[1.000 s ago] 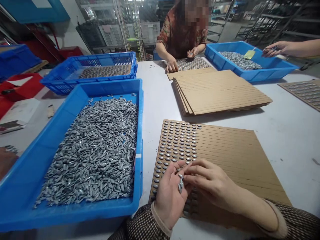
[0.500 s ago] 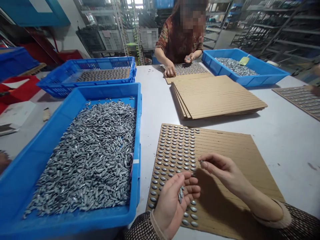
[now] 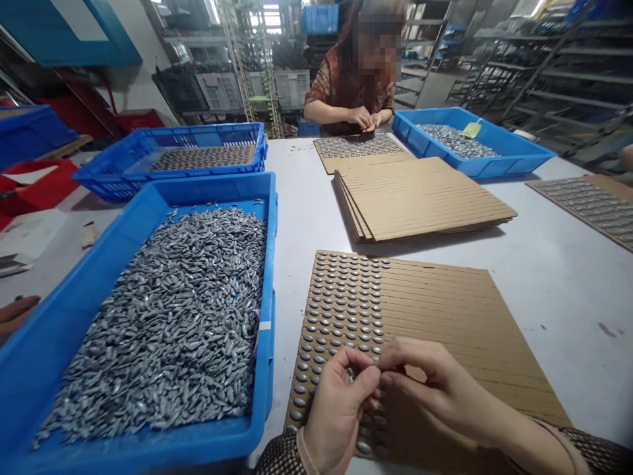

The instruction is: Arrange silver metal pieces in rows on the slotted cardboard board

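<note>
Fingers of the left hand are curled inward around a grey spindle-shaped piece, only partly visible. Thumb and forefinger of the right hand are brought together against the left fingertips; whether they grip a piece cannot be told.

Both hands are above the near end of a ridged cardboard sheet, itself lying on a white table. Across the table, a co-worker in a patterned top has both hands together over another part-filled sheet. Left of the near sheet stands a large blue tray, holding a deep heap of loose pieces; a further person's hand shows beyond its left side. Behind it, a slotted blue crate contains a filled sheet. A second blue tray at far right also holds pieces.

A cardboard stack lies just beyond the near sheet, apart from it. The ridged cardboard sheet carries close columns of pieces along its left part; one piece sits at the top, right of these columns.
</note>
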`<action>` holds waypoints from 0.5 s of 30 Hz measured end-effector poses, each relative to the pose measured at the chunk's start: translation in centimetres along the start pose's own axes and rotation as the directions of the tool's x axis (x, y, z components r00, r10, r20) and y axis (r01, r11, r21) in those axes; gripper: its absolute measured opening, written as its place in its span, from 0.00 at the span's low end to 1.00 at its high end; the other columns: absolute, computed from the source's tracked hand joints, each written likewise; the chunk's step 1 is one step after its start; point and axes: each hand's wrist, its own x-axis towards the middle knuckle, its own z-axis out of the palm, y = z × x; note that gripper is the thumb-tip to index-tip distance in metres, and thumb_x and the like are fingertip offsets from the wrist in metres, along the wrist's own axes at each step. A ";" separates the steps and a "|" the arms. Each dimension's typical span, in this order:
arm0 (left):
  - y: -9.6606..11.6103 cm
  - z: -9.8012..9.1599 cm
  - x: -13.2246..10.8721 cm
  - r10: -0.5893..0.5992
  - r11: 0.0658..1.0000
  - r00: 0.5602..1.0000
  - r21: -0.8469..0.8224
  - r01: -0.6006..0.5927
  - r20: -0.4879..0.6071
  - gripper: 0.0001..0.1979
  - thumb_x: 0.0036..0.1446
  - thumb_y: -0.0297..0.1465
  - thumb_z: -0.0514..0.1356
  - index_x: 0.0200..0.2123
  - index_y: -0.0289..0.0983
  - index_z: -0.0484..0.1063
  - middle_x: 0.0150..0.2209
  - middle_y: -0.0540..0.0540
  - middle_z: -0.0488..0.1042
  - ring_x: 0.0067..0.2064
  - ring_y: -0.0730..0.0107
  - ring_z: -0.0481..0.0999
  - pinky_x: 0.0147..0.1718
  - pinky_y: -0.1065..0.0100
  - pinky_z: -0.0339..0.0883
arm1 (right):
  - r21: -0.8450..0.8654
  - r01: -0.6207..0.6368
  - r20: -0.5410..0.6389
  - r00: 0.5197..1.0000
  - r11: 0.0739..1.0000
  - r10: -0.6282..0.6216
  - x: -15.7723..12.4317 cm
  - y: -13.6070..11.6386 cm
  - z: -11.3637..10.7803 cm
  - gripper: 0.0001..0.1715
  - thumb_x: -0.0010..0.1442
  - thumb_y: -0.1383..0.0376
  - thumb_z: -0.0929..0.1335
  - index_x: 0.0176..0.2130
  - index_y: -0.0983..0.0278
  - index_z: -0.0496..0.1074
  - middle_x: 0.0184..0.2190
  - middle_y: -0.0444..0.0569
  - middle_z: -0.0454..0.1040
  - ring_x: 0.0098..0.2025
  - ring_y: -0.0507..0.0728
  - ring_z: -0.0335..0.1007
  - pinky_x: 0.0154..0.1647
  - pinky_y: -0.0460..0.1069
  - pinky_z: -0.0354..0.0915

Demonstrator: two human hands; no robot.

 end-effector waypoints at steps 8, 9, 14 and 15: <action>0.5 0.4 0.3 -0.118 0.990 0.990 -0.084 0.112 -0.073 0.09 0.58 0.31 0.60 0.41 0.34 0.67 0.34 0.46 0.72 0.32 0.75 0.71 0.31 0.72 0.62 | -0.454 0.154 -0.250 0.924 0.878 -0.291 3.4 6.3 -5.5 0.07 0.65 0.68 0.65 0.39 0.62 0.73 0.33 0.48 0.76 0.33 0.53 0.70 0.31 0.47 0.66; 0.5 0.4 0.3 -0.128 0.989 0.989 -0.083 0.122 -0.069 0.09 0.59 0.31 0.60 0.41 0.34 0.67 0.34 0.46 0.72 0.32 0.74 0.72 0.31 0.71 0.62 | -0.551 0.127 -0.309 0.887 0.825 -0.343 4.2 7.7 -6.4 0.06 0.64 0.67 0.65 0.38 0.62 0.73 0.32 0.48 0.76 0.31 0.53 0.70 0.30 0.47 0.66; 0.7 0.4 0.3 -0.153 0.985 0.986 -0.090 0.147 -0.069 0.08 0.58 0.31 0.60 0.39 0.33 0.67 0.34 0.46 0.72 0.31 0.74 0.71 0.30 0.71 0.63 | -0.664 0.100 -0.323 0.855 0.741 -0.405 7.6 12.5 -8.6 0.09 0.64 0.68 0.64 0.35 0.63 0.75 0.33 0.51 0.77 0.35 0.57 0.71 0.36 0.51 0.68; 0.7 0.3 0.3 -0.156 0.984 0.985 -0.094 0.149 -0.070 0.08 0.57 0.31 0.60 0.39 0.33 0.67 0.33 0.46 0.72 0.31 0.74 0.71 0.30 0.71 0.63 | -0.680 0.103 -0.305 0.860 0.726 -0.408 7.9 12.9 -8.6 0.10 0.64 0.67 0.64 0.35 0.62 0.75 0.34 0.51 0.77 0.35 0.57 0.71 0.37 0.52 0.68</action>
